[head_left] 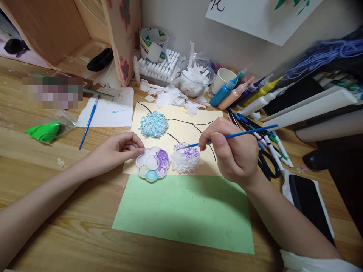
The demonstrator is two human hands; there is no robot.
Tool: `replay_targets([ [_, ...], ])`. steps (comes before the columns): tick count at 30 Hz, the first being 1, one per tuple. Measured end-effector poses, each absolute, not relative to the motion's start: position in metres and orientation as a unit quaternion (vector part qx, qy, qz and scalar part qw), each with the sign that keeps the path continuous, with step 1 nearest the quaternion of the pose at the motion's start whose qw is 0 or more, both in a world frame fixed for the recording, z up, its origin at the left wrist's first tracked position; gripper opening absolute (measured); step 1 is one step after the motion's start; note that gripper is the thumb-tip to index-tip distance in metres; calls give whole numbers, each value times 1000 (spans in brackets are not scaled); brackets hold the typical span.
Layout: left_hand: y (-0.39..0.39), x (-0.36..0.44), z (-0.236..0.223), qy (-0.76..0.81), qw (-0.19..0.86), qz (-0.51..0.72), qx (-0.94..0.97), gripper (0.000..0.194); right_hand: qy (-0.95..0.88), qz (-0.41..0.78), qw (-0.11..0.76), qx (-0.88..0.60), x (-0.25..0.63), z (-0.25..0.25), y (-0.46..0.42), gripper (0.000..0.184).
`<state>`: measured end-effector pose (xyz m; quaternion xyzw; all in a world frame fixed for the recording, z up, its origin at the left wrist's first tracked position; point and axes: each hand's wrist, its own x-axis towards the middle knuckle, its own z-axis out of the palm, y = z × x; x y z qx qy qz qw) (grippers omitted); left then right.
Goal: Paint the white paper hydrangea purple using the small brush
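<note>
Both grips pinch: left hand (124, 146) on the palette (153, 163), seemingly keeping paint (162, 155) close, right hand (234, 153) on the brush (255, 130), slanted to reach the purple-white flower (185, 161).

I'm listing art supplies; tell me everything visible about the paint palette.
The paint palette is whitish and flower-shaped, apparently plastic, with rounded wells around a middle one. Purple paint coats wells on its right; the bottom one holds turquoise. It faces up over the near edge of the cream sheet, left of the purple and white flower. The left hand holds its upper left rim.
</note>
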<state>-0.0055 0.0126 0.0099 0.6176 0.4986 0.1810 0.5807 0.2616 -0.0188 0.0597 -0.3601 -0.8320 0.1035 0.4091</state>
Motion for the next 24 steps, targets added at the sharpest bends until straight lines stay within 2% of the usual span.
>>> replay_targets([
  [7,12,-7,9,497,585,179,616,24,-846,94,384,-357,263,57,-17,27],
  [19,12,-6,10,498,582,178,618,25,-826,109,409,-371,263,59,-18,32],
  [24,12,-6,10,498,580,180,619,23,-832,114,395,-373,264,58,-17,31],
])
